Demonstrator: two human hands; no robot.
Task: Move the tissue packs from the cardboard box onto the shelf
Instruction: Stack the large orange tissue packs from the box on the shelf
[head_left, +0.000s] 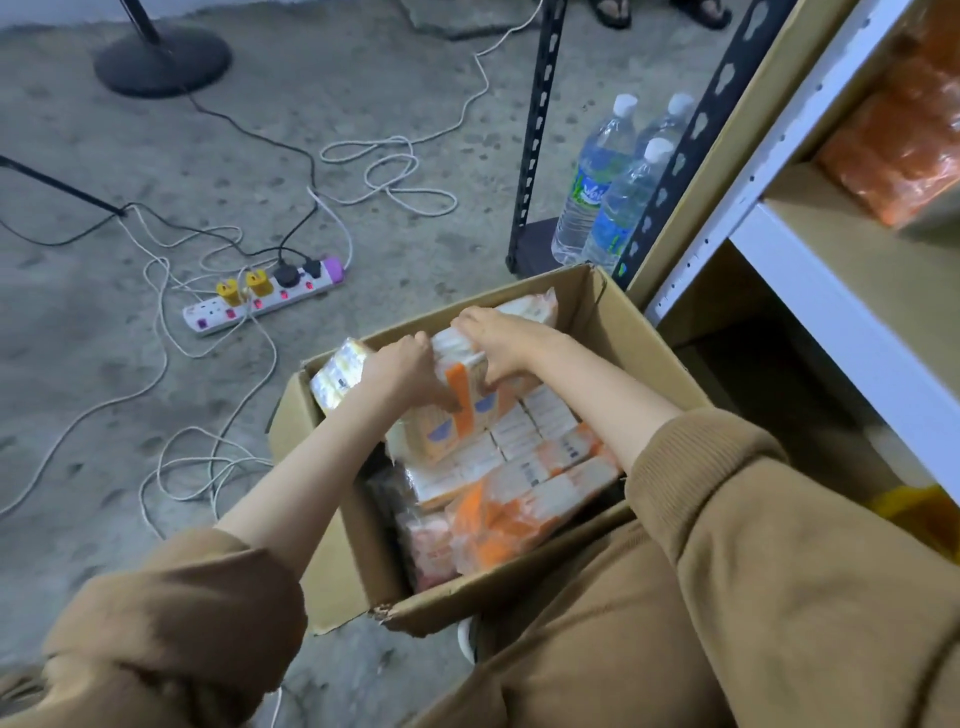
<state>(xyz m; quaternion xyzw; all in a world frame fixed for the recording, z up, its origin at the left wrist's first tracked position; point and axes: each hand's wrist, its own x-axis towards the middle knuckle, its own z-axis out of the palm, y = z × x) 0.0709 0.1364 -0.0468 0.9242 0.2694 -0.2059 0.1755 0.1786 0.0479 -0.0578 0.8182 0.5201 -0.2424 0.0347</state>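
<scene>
An open cardboard box (631, 332) sits on the floor in front of me, filled with several orange-and-white tissue packs (524, 499). Both hands reach into it and clasp one upright tissue pack (470, 395) from its two sides. My left hand (402, 371) grips its left side, my right hand (498, 340) its top right. The pack stands above the others in the box. The white metal shelf (841, 317) stands to the right, with orange packs (904, 140) on its upper board.
A power strip (260, 301) with plugs and loose white and black cables lies on the concrete floor to the left. Three water bottles (608, 192) stand by a black rack post (535, 135). A round stand base (161, 60) is at the top left.
</scene>
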